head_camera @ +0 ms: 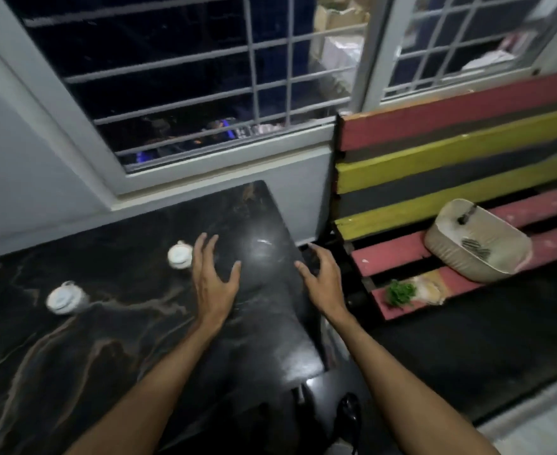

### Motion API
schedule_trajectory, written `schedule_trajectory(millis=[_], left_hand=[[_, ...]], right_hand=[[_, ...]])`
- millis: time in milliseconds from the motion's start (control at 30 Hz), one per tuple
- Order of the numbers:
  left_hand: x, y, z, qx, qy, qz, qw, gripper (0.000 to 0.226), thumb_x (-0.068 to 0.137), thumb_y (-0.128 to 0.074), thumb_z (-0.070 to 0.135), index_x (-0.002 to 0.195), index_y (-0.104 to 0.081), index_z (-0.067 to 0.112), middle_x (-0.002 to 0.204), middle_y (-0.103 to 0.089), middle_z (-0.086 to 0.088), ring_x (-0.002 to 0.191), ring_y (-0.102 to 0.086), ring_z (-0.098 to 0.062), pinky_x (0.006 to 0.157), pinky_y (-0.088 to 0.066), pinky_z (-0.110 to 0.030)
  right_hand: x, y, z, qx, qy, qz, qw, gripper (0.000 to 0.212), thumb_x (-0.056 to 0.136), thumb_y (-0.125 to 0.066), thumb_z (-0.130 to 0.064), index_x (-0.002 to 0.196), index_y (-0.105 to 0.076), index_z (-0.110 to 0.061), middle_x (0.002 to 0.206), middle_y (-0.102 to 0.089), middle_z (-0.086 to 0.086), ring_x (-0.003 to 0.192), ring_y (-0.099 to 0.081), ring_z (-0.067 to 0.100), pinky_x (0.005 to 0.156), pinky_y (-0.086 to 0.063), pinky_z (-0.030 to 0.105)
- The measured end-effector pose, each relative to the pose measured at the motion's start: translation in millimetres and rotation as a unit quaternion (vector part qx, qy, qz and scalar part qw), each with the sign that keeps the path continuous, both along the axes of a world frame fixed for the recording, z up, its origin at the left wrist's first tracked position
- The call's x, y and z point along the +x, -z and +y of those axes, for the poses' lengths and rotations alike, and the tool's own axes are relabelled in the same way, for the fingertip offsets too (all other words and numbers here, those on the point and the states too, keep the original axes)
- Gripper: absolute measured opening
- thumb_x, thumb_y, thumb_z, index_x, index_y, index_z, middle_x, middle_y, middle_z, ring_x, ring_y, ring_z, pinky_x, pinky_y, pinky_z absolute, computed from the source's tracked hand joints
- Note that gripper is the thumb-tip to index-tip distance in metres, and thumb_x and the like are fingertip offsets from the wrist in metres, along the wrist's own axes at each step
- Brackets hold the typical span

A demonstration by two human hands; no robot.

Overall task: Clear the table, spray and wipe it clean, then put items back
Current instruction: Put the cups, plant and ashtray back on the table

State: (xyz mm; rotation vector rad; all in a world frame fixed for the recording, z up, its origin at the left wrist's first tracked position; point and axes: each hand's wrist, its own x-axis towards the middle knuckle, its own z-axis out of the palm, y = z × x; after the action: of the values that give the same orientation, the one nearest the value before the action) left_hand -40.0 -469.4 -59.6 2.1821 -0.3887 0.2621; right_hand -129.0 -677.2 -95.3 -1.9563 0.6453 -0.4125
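Observation:
A black marble table with pale veins fills the lower left. Two small white lidded jars stand on it: one just left of my left hand, the other farther left. My left hand hovers over the table's right part, fingers spread, holding nothing. My right hand is above the table's right edge, fingers spread and curled, also empty. The view is blurred by motion.
A bench of red, yellow and black slats stands to the right. On it are a beige tub and a bag with green leaves. A barred window is behind the table. A dark chair part shows below the table edge.

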Motion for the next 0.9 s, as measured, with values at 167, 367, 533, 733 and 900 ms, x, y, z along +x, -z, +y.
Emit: schedule_trajectory(millis=[167,367,533,733,900], left_hand=[[-61.1,20.7,-152.4,0.014,0.111,0.052,0.992,0.061,0.084,-0.077,0.007,0.141,-0.054,0.005,0.15,-0.048,-0.013,0.141,-0.043,-0.025,0.121,-0.029,-0.031],[-112.8,107.7,-280.6,0.092,0.25,0.227,0.937,0.087,0.078,-0.079,0.012,0.153,-0.035,0.003,0.157,-0.039,-0.016,0.147,-0.037,-0.03,0.124,-0.025,-0.035],[-131.0,215.3,-344.9,0.108,0.282,0.325,0.896,0.106,0.063,-0.08,0.021,0.155,-0.028,0.01,0.154,-0.038,-0.003,0.143,-0.04,-0.026,0.117,-0.038,-0.041],[-136.7,315.5,-378.7,0.066,0.287,0.351,0.889,0.119,0.048,-0.095,0.021,0.147,-0.031,0.03,0.149,-0.042,0.006,0.139,-0.041,-0.013,0.112,-0.04,-0.034],[-145.4,346.3,-401.9,0.018,0.303,0.35,0.886,0.107,0.059,-0.095,0.039,0.149,-0.039,0.026,0.144,-0.052,0.016,0.133,-0.047,0.008,0.107,-0.039,-0.012]], right_hand=[[-73.4,20.7,-133.8,-0.009,0.104,0.013,0.994,0.04,0.089,-0.067,-0.018,0.128,-0.06,-0.01,0.123,-0.061,0.007,0.111,-0.059,0.023,0.096,-0.049,0.046],[-140.9,79.2,-255.5,0.031,0.214,0.075,0.973,0.033,0.089,-0.061,-0.005,0.122,-0.062,-0.009,0.118,-0.061,0.004,0.105,-0.061,0.026,0.093,-0.05,0.045],[-173.2,176.1,-332.3,0.049,0.237,0.181,0.953,0.04,0.084,-0.059,0.0,0.124,-0.061,-0.005,0.123,-0.062,0.016,0.114,-0.057,0.035,0.098,-0.045,0.042],[-181.1,269.5,-380.9,0.052,0.269,0.268,0.924,0.043,0.088,-0.066,-0.012,0.128,-0.052,-0.005,0.122,-0.051,0.022,0.118,-0.05,0.041,0.096,-0.041,0.044],[-179.7,306.7,-390.4,0.058,0.261,0.267,0.926,0.047,0.088,-0.066,-0.018,0.132,-0.05,-0.008,0.122,-0.053,0.021,0.116,-0.051,0.038,0.09,-0.04,0.04]])
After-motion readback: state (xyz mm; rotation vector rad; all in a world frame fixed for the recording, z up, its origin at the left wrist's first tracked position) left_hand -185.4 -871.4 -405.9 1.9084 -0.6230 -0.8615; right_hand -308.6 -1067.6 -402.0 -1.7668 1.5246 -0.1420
